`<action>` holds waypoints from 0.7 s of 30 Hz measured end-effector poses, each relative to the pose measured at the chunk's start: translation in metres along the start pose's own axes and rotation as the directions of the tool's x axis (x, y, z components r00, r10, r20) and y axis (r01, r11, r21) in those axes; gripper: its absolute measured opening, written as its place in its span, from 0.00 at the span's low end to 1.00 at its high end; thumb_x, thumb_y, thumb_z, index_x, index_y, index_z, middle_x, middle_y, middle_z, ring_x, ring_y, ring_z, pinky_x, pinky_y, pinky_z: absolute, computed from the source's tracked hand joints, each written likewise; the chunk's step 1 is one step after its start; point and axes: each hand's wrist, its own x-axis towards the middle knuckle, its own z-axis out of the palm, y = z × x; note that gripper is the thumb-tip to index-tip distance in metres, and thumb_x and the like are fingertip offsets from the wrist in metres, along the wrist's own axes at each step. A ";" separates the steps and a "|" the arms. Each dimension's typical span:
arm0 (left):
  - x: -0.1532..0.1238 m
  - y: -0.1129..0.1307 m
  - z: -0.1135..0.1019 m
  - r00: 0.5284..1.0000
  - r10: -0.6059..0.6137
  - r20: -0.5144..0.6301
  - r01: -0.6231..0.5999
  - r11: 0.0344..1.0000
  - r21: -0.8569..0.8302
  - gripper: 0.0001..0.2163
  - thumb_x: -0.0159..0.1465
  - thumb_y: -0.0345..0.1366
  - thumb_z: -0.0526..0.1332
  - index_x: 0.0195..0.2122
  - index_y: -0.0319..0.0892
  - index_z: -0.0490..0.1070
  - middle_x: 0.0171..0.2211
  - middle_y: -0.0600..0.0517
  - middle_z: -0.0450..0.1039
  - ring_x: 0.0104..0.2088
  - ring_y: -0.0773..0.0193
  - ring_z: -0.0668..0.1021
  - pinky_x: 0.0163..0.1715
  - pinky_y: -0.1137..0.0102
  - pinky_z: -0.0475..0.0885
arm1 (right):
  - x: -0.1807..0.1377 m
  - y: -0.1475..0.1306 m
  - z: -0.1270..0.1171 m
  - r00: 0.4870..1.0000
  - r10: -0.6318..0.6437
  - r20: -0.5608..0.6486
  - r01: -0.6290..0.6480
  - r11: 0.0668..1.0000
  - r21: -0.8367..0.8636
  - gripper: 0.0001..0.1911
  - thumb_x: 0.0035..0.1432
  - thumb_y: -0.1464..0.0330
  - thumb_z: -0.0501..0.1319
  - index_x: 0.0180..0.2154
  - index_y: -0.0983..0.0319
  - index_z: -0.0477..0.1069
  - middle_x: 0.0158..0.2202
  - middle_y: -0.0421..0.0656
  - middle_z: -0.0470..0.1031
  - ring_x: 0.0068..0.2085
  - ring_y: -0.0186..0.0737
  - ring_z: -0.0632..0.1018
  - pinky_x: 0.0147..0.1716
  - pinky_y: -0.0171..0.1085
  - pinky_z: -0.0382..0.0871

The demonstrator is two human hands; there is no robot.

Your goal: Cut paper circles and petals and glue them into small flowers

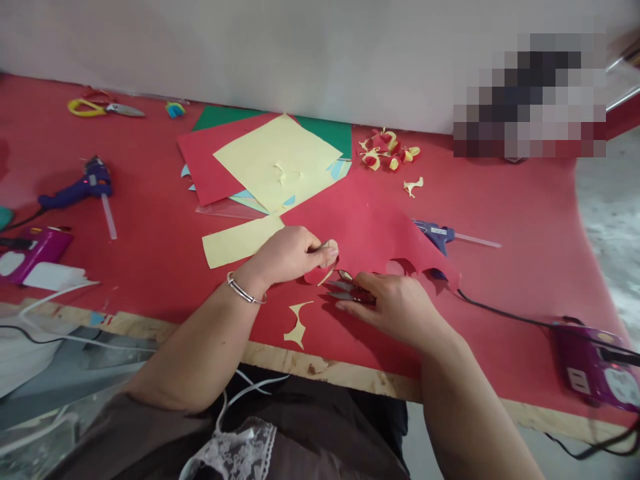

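My left hand [295, 253] is closed, thumb against fingers, on a small red and cream paper piece [314, 275]. Close by on the right, my right hand [400, 300] grips small scissors [345, 292]; their blades point left toward that piece, just apart from it as far as I can see. Beyond both hands lies a large red paper sheet [360, 213] with curved cut-outs along its near edge. A pale yellow paper strip [230, 245] lies left of my left hand. Nearer the table edge is a cream paper scrap [297, 327].
Stacked coloured sheets [280, 160] lie at the back, beside a pile of curled red and yellow pieces [387, 150]. Glue guns [83, 183] sit at left and right [437, 235], with purple power strips [595, 367] and cables. Yellow-handled scissors [90, 107] rest far left.
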 end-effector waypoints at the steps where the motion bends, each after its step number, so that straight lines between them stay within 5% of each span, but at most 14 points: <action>1: 0.000 0.001 -0.001 0.999 0.003 0.034 -0.004 0.999 0.034 0.28 0.73 0.53 0.60 0.17 0.43 0.65 0.16 0.55 0.58 0.20 0.67 0.61 0.25 0.65 0.52 | 0.000 0.000 -0.001 1.000 0.000 0.011 0.000 1.000 0.003 0.25 0.66 0.45 0.65 0.29 0.58 0.68 0.23 0.39 0.71 0.23 0.35 0.69 0.25 0.35 0.50; 5: -0.003 0.002 -0.008 0.998 -0.022 0.059 0.010 0.982 0.189 0.29 0.73 0.54 0.58 0.16 0.44 0.65 0.16 0.53 0.61 0.19 0.65 0.64 0.26 0.63 0.54 | 0.000 0.008 -0.003 0.997 0.054 -0.062 -0.054 0.998 -0.010 0.23 0.67 0.49 0.62 0.28 0.58 0.65 0.22 0.39 0.69 0.22 0.35 0.66 0.25 0.36 0.49; 9: -0.003 -0.005 -0.018 0.987 -0.016 -0.159 0.062 0.956 0.287 0.29 0.73 0.52 0.60 0.17 0.45 0.55 0.16 0.54 0.56 0.19 0.64 0.58 0.26 0.62 0.51 | 0.003 0.018 -0.006 0.971 0.122 -0.208 -0.105 0.991 0.087 0.18 0.65 0.52 0.62 0.30 0.57 0.67 0.23 0.40 0.71 0.24 0.37 0.70 0.26 0.35 0.53; 14: 0.026 -0.027 -0.027 0.901 0.123 -0.417 0.004 0.957 0.291 0.10 0.63 0.42 0.73 0.34 0.46 0.75 0.33 0.48 0.78 0.34 0.56 0.76 0.32 0.63 0.64 | 0.002 0.020 -0.006 0.923 0.178 -0.341 -0.100 0.967 0.233 0.16 0.63 0.54 0.64 0.30 0.57 0.68 0.21 0.37 0.68 0.23 0.35 0.67 0.26 0.36 0.56; 18: 0.058 -0.044 -0.030 0.904 0.065 -0.423 0.068 0.954 0.293 0.20 0.50 0.39 0.82 0.40 0.45 0.76 0.36 0.47 0.79 0.38 0.51 0.78 0.37 0.61 0.71 | 0.001 0.018 -0.006 0.878 0.206 -0.432 -0.089 0.957 0.274 0.18 0.64 0.53 0.64 0.30 0.57 0.67 0.22 0.36 0.65 0.23 0.34 0.62 0.25 0.36 0.56; 21: 0.069 -0.053 -0.033 0.937 0.020 -0.349 0.043 0.984 0.172 0.14 0.51 0.34 0.80 0.35 0.45 0.77 0.29 0.51 0.78 0.30 0.56 0.77 0.35 0.61 0.71 | 0.001 0.018 -0.006 0.851 0.234 -0.471 -0.091 0.948 0.306 0.17 0.64 0.54 0.65 0.29 0.57 0.66 0.22 0.35 0.63 0.24 0.33 0.61 0.25 0.36 0.56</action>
